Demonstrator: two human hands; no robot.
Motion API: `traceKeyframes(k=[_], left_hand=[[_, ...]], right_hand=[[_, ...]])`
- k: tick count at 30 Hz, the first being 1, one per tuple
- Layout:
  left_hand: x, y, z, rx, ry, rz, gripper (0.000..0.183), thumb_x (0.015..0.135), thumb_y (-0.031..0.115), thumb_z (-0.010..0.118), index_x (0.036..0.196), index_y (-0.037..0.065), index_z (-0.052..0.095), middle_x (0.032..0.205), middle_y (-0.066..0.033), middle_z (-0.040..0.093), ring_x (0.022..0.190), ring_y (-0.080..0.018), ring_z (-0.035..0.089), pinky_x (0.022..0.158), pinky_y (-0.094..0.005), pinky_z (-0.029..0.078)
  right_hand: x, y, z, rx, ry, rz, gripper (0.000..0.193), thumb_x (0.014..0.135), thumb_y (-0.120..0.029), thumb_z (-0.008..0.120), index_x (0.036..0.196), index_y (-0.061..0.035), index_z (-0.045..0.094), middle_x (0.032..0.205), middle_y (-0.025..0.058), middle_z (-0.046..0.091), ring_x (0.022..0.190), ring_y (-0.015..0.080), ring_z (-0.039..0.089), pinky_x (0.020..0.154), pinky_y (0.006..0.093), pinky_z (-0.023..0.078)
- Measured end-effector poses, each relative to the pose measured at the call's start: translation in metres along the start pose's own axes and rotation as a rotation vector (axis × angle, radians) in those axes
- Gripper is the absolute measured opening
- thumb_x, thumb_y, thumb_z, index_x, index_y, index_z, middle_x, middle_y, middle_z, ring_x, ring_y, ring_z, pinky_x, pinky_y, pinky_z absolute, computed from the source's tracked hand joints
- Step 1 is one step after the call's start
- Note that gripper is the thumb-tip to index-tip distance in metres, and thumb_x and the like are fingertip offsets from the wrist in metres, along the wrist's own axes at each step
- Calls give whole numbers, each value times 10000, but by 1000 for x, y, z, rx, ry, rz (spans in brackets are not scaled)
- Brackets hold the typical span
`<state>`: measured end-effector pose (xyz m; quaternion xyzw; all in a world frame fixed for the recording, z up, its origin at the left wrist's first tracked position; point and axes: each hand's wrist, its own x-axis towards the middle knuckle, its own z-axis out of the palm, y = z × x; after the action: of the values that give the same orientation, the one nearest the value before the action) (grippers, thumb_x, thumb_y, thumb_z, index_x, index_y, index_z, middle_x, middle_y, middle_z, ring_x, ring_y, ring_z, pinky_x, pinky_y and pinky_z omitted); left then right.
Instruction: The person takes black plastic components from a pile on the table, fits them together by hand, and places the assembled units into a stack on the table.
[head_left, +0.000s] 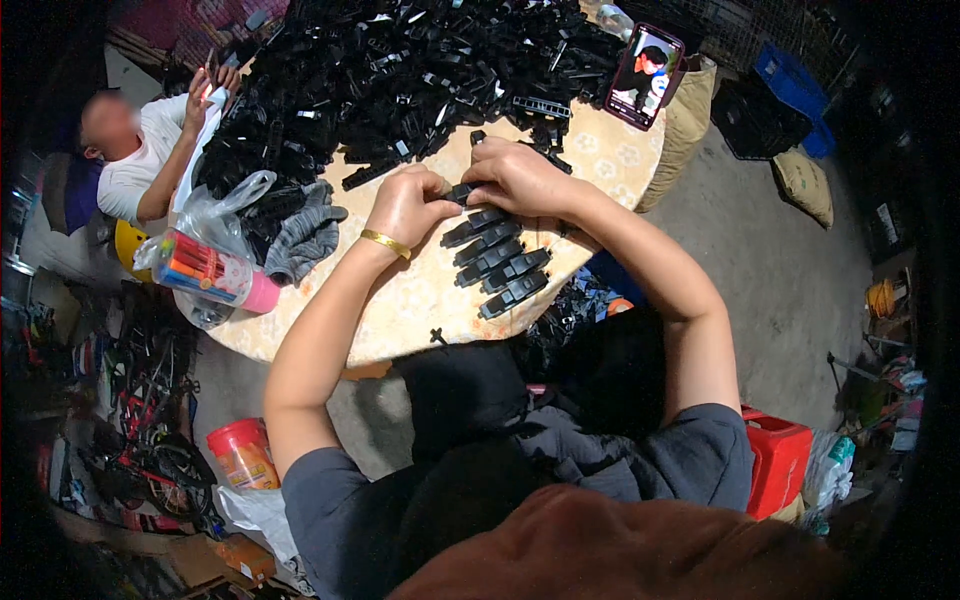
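My left hand [405, 205], with a gold-coloured bracelet at its wrist, pinches a small black plastic part [462, 193]. From the other side my right hand [518, 178] grips the same part, its fingers curled over it and hiding much of its shape. Just beyond the right knuckles a black tip [478, 136] shows; I cannot tell whether it belongs to the held part. Toward me, below the right hand, several similar long black plastic parts [488, 258] lie side by side in a slanting row on the patterned tablecloth [415, 300].
A big heap of black plastic parts [400, 70] covers the table's far side. A phone [645, 78] stands at the right edge. Left are grey gloves [305, 235], a clear bag [225, 215] and a pen tub [215, 272]. Another person [150, 150] sits at the far left.
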<state>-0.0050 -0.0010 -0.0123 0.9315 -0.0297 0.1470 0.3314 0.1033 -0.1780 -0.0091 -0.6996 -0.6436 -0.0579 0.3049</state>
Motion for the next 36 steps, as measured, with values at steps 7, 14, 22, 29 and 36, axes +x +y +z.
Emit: traceKeyframes(k=[7,14,22,29,36], left_hand=[[0,-4,-15,-106,-212,98,237,651,188,782,767,24,654,756,-95,587,731,-198,568,674,-313,461],[5,-44,-41,596,337,-75,251,671,153,743,856,32,622,805,-152,609,814,-347,566,759,-413,467],[-1,-2,-10,320,124,121,195,691,99,702,772,8,551,738,-166,563,731,-347,538,672,-411,433],[-7,19,1,123,49,220,214,697,16,673,865,10,540,776,-149,562,778,-327,539,708,-388,445],[-6,15,6,202,86,182,326,734,57,633,1030,63,497,818,-175,583,832,-361,558,749,-415,456]], right_hand=[[-9,9,-49,3,-20,213,301,772,-243,692,978,-26,657,882,125,633,828,275,607,721,369,488],[-18,29,-61,-229,-296,426,312,712,-246,707,958,-58,675,892,156,658,820,318,630,711,400,495],[-2,21,-23,-550,10,303,217,770,-223,644,930,-78,661,867,89,616,901,277,568,725,370,484],[14,27,4,-496,31,211,224,818,-282,594,884,-81,667,854,61,634,851,238,568,770,412,391],[14,19,6,-330,151,140,171,780,-188,641,890,-59,665,742,79,623,782,270,583,704,391,437]])
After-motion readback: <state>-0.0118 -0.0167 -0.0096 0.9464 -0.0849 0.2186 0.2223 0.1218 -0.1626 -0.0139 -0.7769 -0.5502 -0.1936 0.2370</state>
